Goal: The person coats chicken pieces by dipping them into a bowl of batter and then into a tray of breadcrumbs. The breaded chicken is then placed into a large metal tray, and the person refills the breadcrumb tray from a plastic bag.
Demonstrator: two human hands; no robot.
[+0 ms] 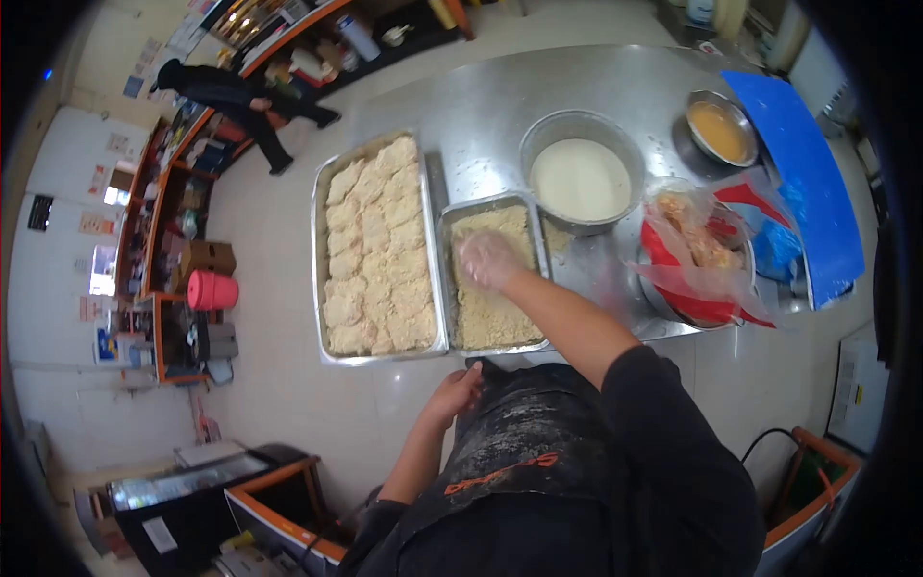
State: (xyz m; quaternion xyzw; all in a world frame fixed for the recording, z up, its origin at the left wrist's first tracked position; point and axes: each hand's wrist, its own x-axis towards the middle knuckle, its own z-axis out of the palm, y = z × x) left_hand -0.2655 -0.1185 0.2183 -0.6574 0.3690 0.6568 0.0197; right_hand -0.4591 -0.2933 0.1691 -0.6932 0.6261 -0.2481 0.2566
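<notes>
My right hand [488, 261], whitish with crumbs or a thin glove, lies on the pale crumbs [500, 313] in a narrow metal tray [540, 245]. Its fingers look stretched out over the crumbs, slightly blurred; anything beneath them is hidden. To the left, a larger metal tray [316, 240] holds rows of crumb-coated pieces [377, 245]. My left hand [456, 392] hangs low beside my dark, flour-dusted apron [529, 423], just off the table edge. Its fingers are curled closed, and what they hold, if anything, cannot be made out.
On the steel table [461, 96] stand a round pan of whitish contents [582, 178], a bowl of orange liquid [721, 133] and a plastic-lined container of orange-coated pieces [700, 236]. A blue board [798, 173] lines the right edge. Another person [226, 96] walks near the shelves.
</notes>
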